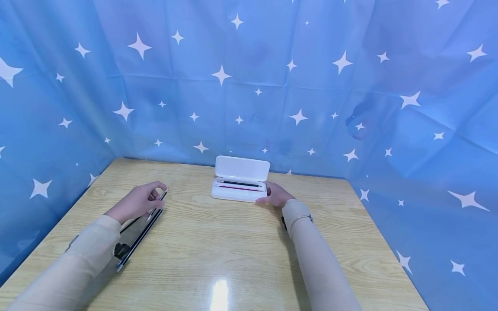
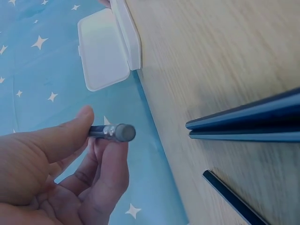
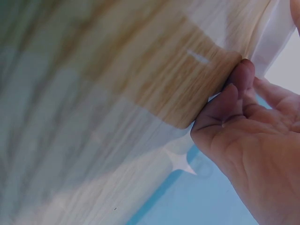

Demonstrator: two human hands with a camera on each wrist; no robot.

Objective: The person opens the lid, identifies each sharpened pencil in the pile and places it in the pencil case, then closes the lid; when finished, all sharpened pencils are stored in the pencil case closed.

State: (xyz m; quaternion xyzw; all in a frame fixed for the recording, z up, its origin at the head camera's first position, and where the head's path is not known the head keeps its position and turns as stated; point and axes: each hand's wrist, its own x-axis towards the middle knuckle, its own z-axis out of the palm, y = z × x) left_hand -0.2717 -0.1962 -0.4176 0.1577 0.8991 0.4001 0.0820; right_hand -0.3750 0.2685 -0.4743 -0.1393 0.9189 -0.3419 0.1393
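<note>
My left hand [image 1: 137,201] pinches a dark pencil [image 2: 100,131] between thumb and fingers, above the table's left side. In the left wrist view, its grey eraser end and metal band face the camera. Beneath that hand lie two dark pencils [image 2: 243,117] side by side and another dark pencil [image 2: 234,197] at an angle. At the back of the table, a white pencil case [image 1: 242,168] stands with its lid raised. It contains a black pencil [image 1: 245,184] and a red pencil [image 1: 238,188]. My right hand [image 1: 279,195] holds the case's right end, thumb at the front corner.
The wooden table [image 1: 218,242] reaches back to a blue curtain [image 1: 256,99] with white stars, which also hangs along both sides. A bright light reflection shows near the table's front.
</note>
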